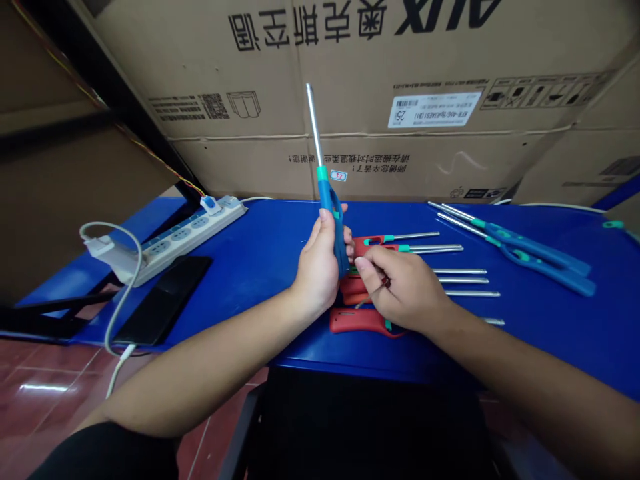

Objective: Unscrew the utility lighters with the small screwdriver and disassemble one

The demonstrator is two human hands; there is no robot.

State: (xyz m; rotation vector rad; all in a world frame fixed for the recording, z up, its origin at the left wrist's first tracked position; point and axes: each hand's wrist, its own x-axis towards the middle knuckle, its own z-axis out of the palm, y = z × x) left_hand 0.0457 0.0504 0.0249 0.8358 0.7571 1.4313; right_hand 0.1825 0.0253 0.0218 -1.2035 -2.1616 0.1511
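My left hand (321, 263) is wrapped round the handle of a blue lighter (327, 193), whose metal tube points up and slightly left. Close to the lower end of that handle, my right hand (400, 283) has its thumb and fingers pinched together; what they hold, if anything, is too small to name. Several red lighters lie on the blue table beneath and beside my right hand, their metal tubes pointing right. The nearest red lighter (361, 321) is partly covered by that hand. Further right lie blue lighters (545, 260) with tubes towards the back left.
A white power strip (193, 233) with plugs and a cable lies on the left of the blue table (270, 267). Beside it is a black phone (163, 300). A large printed cardboard box (250, 160) stands along the back edge. A green-tipped item (613, 225) shows at far right.
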